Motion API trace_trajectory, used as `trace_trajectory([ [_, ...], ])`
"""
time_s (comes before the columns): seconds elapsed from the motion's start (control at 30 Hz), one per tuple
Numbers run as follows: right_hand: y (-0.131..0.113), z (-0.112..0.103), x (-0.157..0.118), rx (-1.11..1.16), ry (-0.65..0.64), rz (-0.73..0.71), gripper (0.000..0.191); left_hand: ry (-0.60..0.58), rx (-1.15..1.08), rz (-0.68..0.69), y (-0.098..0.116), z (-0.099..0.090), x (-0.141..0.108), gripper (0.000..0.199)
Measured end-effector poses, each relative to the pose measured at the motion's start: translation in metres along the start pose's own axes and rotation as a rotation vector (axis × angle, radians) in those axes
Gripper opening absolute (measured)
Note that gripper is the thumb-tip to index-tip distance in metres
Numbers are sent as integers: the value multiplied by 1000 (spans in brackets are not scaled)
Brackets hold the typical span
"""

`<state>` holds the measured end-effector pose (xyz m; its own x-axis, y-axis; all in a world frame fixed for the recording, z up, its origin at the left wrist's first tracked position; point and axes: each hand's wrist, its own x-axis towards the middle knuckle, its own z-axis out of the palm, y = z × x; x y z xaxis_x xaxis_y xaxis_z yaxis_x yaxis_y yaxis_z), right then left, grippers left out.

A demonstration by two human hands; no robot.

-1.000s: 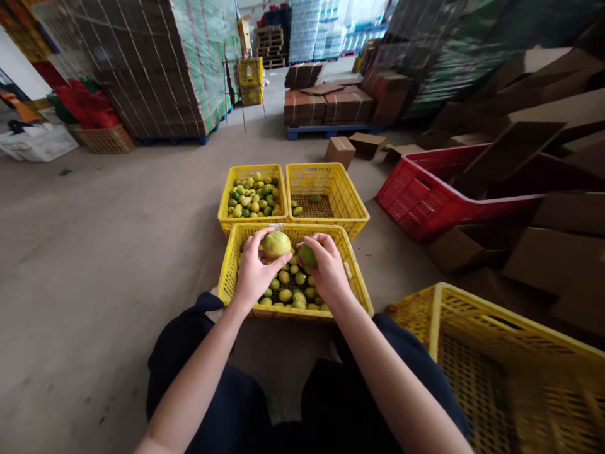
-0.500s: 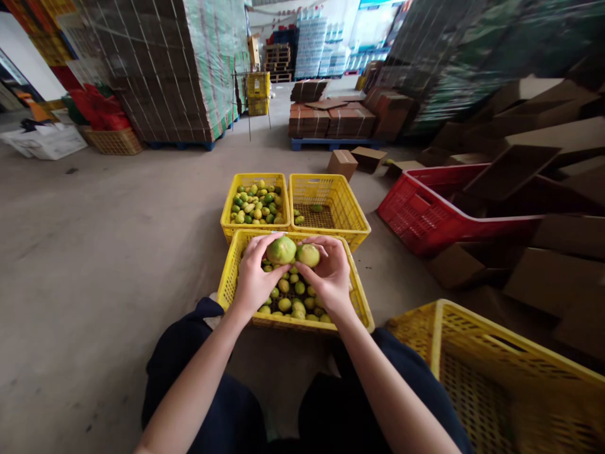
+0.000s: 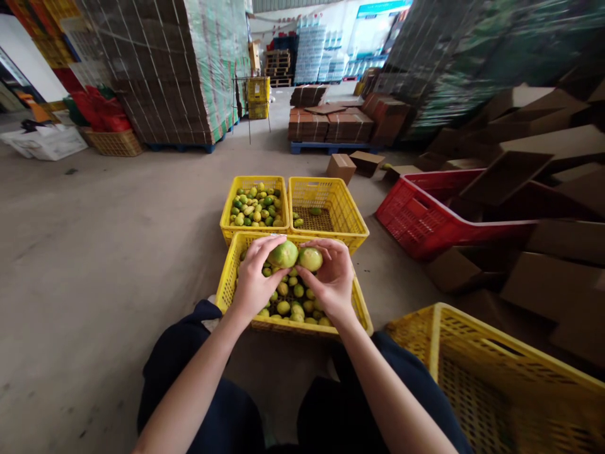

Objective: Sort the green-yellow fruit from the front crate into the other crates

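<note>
My left hand (image 3: 255,277) grips a green fruit (image 3: 283,255) between thumb and fingers. Beside it my right hand (image 3: 333,277) holds a paler yellow-green fruit (image 3: 311,259), the two fruits almost side by side. Both hands are above a yellow crate (image 3: 363,309) with several green and yellow fruits in it. Behind that crate, on the left, a second yellow crate (image 3: 227,217) is well filled with similar fruits. A third yellow crate (image 3: 352,211) to its right has a few green fruits on its bottom.
At the lower right stands a large yellow crate (image 3: 437,334). A red crate (image 3: 411,214) and loose cardboard boxes (image 3: 553,277) lie to the right. Farther back are flattened cartons on a blue pallet (image 3: 316,148) and tall wrapped stacks (image 3: 155,75).
Both fruits have tilted slightly and moved a little to the right and down in the hands. The view has shifted slightly. Both hands keep their grip.
</note>
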<state>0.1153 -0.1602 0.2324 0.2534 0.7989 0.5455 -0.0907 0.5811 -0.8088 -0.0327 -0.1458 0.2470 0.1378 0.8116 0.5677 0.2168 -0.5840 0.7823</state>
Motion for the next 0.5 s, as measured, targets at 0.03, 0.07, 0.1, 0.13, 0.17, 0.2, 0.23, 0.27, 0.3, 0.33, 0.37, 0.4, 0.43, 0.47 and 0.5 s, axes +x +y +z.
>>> trace_trajectory([
  [0.03,1,-1,0,-36,-15,-35,47,-3,44,58,-3,0,0,46],
  [0.07,1,-2,-1,-74,-30,-78,47,-3,85,115,-5,0,-1,47],
  [0.1,2,-3,-1,-108,-42,-124,48,0,123,166,-7,1,-1,48],
  [0.13,2,-4,-2,-137,-48,-167,49,4,153,207,-8,1,-2,48],
  [0.17,2,-4,-3,-161,-49,-208,50,11,175,236,-9,1,-2,48],
  [0.2,2,-5,-4,-181,-48,-250,52,18,191,261,-9,1,-3,48],
  [0.23,1,-5,-4,-200,-46,-292,55,24,203,282,-9,2,-3,48],
  [0.27,1,-5,-5,-223,-45,-329,57,31,212,301,-9,2,-4,48],
  [0.3,0,-5,-5,-248,-45,-360,58,37,218,321,-8,2,-4,48],
  [0.33,-1,-6,-5,-272,-43,-385,58,41,223,340,-7,1,-4,49],
  [0.37,-2,-6,-5,-295,-39,-403,57,44,227,358,-7,1,-4,49],
  [0.4,-2,-6,-5,-314,-34,-415,57,45,230,374,-6,1,-4,49],
  [0.43,-3,-6,-5,-326,-28,-425,56,45,231,386,-6,1,-4,49],
  [0.47,-3,-6,-5,-329,-22,-432,55,45,231,395,-6,1,-4,49],
  [0.5,-3,-6,-5,-323,-20,-440,55,46,231,401,-6,1,-4,50],
])
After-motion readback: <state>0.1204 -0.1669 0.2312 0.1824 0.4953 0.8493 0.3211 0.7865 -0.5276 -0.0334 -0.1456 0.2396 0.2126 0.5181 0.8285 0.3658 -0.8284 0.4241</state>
